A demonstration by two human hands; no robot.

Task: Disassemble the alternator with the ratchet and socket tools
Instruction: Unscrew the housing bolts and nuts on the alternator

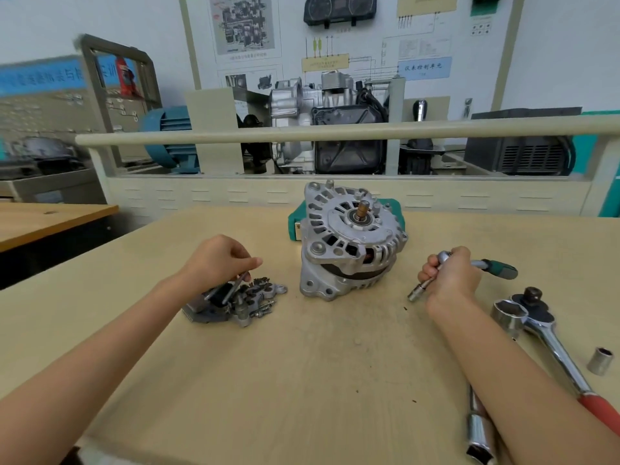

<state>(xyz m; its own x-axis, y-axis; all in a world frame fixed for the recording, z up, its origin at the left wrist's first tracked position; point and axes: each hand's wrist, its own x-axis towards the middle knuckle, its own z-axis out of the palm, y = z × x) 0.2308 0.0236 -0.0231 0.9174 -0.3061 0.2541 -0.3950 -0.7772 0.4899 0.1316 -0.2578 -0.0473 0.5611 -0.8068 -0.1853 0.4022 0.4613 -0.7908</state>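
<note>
The silver alternator [349, 239] stands on the table's middle, shaft end up, with copper windings showing through its side. Left of it lies a pile of removed parts [235, 302]: a rectifier plate, brackets and bolts. My left hand [218, 260] hovers over that pile, pinching a long thin bolt [236, 286] whose tip touches the parts. On the right, my right hand [449, 276] grips a small green-handled ratchet [496, 267] with an extension and socket [417, 292] pointing down at the tabletop.
A large chrome ratchet with a red handle [553, 344] and a big socket lies at the right. A loose small socket [600, 360] and a long deep socket [478, 431] lie near it. A green box [293, 223] sits behind the alternator. A railing [335, 132] borders the table's far side.
</note>
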